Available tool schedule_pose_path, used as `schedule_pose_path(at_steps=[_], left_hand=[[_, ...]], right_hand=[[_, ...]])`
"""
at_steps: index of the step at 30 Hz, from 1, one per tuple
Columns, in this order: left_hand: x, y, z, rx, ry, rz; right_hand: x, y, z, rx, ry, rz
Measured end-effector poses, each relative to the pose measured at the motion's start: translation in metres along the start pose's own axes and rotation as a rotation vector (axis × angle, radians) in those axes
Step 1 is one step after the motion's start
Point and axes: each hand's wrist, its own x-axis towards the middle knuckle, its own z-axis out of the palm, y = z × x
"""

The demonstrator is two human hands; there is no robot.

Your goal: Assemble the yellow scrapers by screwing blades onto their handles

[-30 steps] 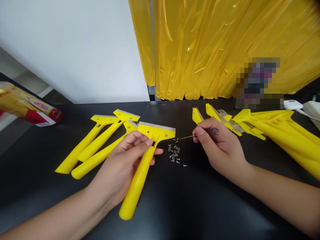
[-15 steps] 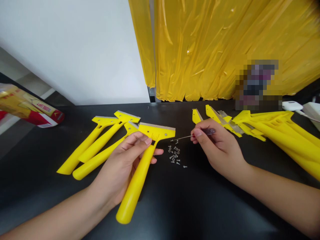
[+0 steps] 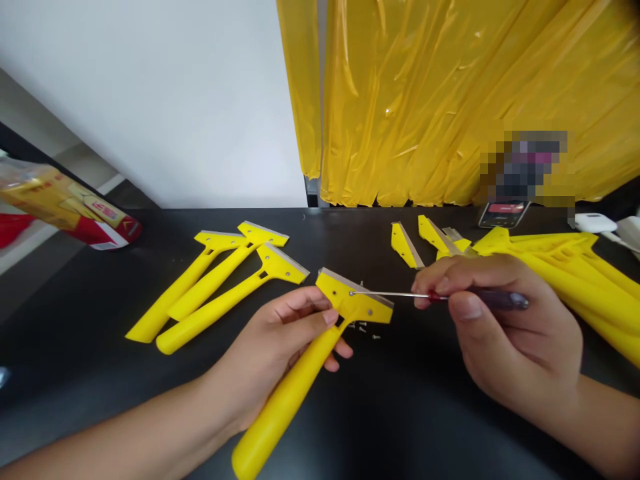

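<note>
Nearest, our left hand [image 3: 273, 350] has its grip wrapped round the handle of a yellow scraper [image 3: 310, 360], lifted over the black bench [image 3: 400, 427]. Our right hand [image 3: 505, 327] pinches a small screwdriver [image 3: 440, 297], its tip touching the scraper's head. Beneath lie a few loose screws [image 3: 363, 327]. Farther left rest three finished scrapers [image 3: 220, 287]; to the right, a heap of yellow parts [image 3: 560, 257] crowds the edge. Beyond hangs yellow sheeting [image 3: 450, 100].
</note>
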Motion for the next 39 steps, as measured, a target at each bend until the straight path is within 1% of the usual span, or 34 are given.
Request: schedule_pose_path(at_steps=[3, 8, 13, 18, 23, 26, 31, 35, 39], left_hand=[[-0.0015, -0.0007, 0.001, 0.008, -0.047, -0.047], [-0.0016, -0.0031, 0.0006, -0.002, -0.07, -0.074], [-0.0011, -0.0046, -0.0003, 0.006, -0.09, -0.069], [-0.0012, -0.0047, -0.0015, -0.017, -0.106, -0.08], [-0.0013, -0.0039, -0.0019, -0.04, -0.109, -0.079], [-0.001, -0.0035, -0.0021, -0.043, -0.111, -0.075], [0.0, -0.0038, -0.0024, -0.049, -0.113, -0.065], [0.0019, -0.0054, -0.003, -0.072, -0.117, -0.067], [0.0035, -0.0065, -0.004, -0.079, -0.11, -0.065]], right_hand=[[-0.0002, 0.0038, 0.0038, 0.062, -0.011, -0.062], [-0.0024, 0.0045, 0.0045, 0.054, -0.043, -0.053], [-0.004, 0.0049, 0.0049, 0.068, -0.072, -0.033], [-0.0041, 0.0067, 0.0069, 0.116, -0.047, -0.001], [-0.0029, 0.0063, 0.008, 0.09, -0.007, -0.002], [-0.0018, 0.0054, 0.0076, 0.09, -0.008, -0.017], [-0.0001, 0.0054, 0.0046, 0.063, -0.057, -0.064], [0.0009, 0.0082, 0.0026, 0.01, -0.036, -0.13], [0.0011, 0.01, 0.002, 0.067, -0.021, -0.139]])
